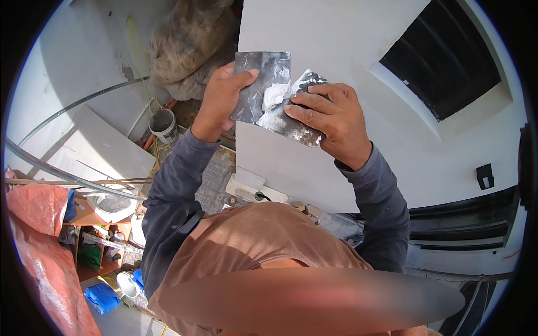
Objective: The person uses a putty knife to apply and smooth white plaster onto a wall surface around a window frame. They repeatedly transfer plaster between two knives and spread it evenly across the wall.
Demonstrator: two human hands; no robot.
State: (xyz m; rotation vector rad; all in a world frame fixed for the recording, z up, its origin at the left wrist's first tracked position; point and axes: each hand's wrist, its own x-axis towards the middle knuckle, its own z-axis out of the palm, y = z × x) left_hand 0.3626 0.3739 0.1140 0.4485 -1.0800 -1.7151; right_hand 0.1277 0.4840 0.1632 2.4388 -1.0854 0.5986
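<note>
My left hand [224, 98] grips a dark flat putty scraper [263, 63] by its left edge, the thumb lying on its face. A second dark scraper [297, 127], smeared with white, is held by my right hand [335, 120], fingers spread over its upper face. The two blades meet at an angle, the right one's edge against the left one's face. A lump of white putty [274, 96] sits where they meet. Both tools are raised in front of a white wall [314, 33].
A black window opening [445, 59] is set in the wall at right. To the left are a stuffed sack [188, 47], a grey bucket [163, 124], a leaning white board [103, 143] and curved metal rails [61, 176]. Lower left hold shelves [92, 271] and a blue jug [102, 298].
</note>
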